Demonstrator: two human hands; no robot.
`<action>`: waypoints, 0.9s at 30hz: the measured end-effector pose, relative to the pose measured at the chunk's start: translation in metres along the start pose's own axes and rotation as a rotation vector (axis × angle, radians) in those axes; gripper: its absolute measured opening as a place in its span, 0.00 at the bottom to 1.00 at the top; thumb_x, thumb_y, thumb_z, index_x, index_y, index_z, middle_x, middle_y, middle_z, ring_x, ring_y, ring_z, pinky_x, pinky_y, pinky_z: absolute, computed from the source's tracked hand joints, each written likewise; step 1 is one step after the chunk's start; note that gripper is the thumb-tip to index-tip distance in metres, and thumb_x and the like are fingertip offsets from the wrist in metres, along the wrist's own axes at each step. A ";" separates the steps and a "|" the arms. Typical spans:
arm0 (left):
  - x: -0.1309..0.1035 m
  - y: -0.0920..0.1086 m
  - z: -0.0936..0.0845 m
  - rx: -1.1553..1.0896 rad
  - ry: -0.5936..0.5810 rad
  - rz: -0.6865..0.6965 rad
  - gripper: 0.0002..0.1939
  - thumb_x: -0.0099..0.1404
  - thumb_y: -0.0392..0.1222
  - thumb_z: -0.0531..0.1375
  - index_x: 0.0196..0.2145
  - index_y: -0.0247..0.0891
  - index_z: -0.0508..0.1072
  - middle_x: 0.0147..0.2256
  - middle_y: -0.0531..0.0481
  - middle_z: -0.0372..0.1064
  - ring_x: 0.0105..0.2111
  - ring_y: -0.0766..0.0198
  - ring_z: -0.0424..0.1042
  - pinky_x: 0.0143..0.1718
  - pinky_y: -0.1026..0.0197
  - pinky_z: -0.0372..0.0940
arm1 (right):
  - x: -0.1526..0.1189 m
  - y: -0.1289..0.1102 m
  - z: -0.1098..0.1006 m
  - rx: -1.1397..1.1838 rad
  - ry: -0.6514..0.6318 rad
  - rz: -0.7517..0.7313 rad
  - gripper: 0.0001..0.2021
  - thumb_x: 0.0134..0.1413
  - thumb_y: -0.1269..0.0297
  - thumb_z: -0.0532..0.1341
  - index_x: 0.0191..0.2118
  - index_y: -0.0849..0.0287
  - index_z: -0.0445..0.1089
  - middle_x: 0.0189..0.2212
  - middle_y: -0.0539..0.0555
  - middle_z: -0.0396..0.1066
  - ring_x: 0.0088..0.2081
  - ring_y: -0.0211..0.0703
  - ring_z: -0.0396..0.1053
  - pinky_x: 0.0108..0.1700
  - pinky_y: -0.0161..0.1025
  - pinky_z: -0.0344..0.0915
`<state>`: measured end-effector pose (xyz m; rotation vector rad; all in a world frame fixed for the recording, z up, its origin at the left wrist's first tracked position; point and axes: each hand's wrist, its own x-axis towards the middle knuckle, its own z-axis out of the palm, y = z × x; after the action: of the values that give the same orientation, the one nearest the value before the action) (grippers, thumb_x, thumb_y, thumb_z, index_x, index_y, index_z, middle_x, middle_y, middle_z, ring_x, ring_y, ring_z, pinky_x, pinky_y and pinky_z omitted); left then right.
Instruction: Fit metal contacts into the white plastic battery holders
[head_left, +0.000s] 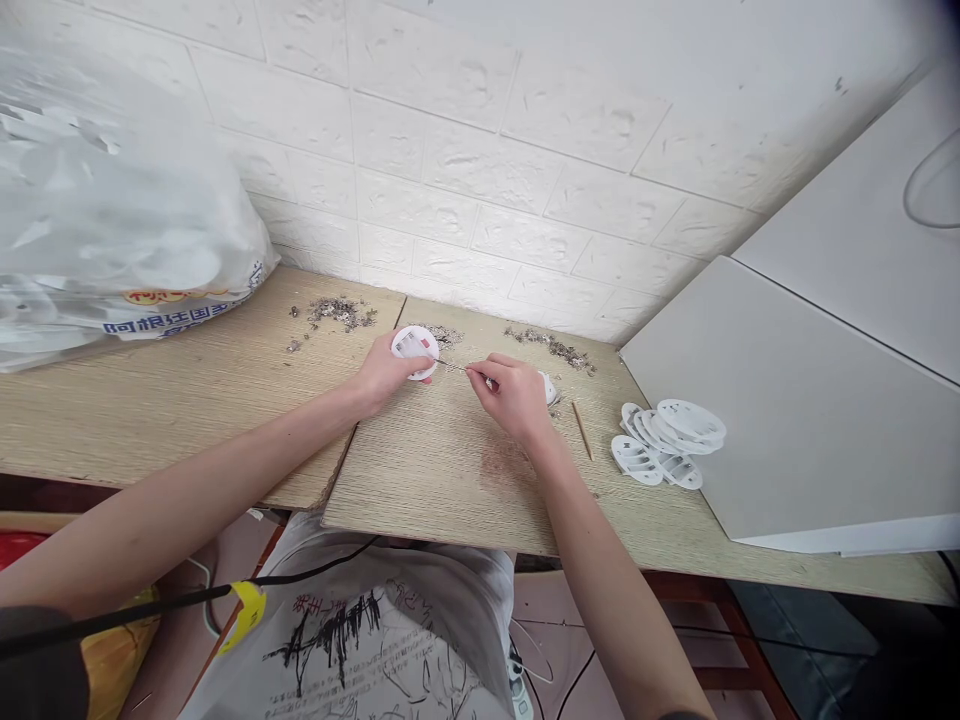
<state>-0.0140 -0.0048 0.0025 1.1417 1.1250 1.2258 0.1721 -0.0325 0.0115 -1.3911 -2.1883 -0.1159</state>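
My left hand (388,373) grips a round white disc (416,342) by its edge, thumb on its face. Grey print and a small red patch show on the disc. In my right hand (512,393) a thin pointed tool (452,366) is pinched, and its tip reaches the disc beside my left thumb. The tool's exact kind is too small to make out. Partly hidden behind my right hand lies another white piece (550,388). A thin wooden stick (582,431) rests on the table to the right of that hand.
Small silvery scraps lie in a left pile (341,313) and a right pile (553,348) near the wall. White discs (667,440) are stacked at the right, against a large white panel (817,420). A full plastic bag (127,200) stands at the left. A black cable (300,577) crosses my lap.
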 end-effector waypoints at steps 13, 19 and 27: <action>0.000 0.000 0.000 -0.008 -0.014 0.002 0.16 0.41 0.35 0.67 0.31 0.34 0.72 0.32 0.47 0.72 0.28 0.64 0.69 0.30 0.60 0.69 | 0.000 0.000 -0.002 -0.020 -0.014 0.004 0.15 0.61 0.65 0.53 0.31 0.58 0.76 0.26 0.52 0.70 0.27 0.37 0.63 0.26 0.35 0.47; 0.000 -0.002 0.000 0.005 -0.017 0.034 0.14 0.43 0.35 0.67 0.31 0.34 0.71 0.31 0.48 0.71 0.29 0.63 0.69 0.30 0.59 0.70 | 0.000 -0.002 -0.002 -0.036 -0.017 -0.009 0.16 0.62 0.65 0.52 0.30 0.58 0.76 0.26 0.53 0.70 0.27 0.37 0.63 0.26 0.36 0.46; -0.003 -0.002 0.000 0.151 0.009 0.100 0.13 0.47 0.35 0.64 0.32 0.36 0.70 0.31 0.49 0.70 0.29 0.63 0.68 0.30 0.61 0.67 | -0.001 -0.003 0.001 -0.101 -0.019 -0.028 0.16 0.62 0.65 0.51 0.30 0.58 0.76 0.25 0.54 0.70 0.27 0.38 0.62 0.26 0.37 0.44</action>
<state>-0.0141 -0.0081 0.0003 1.3212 1.1949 1.2401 0.1697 -0.0341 0.0103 -1.4222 -2.2458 -0.2271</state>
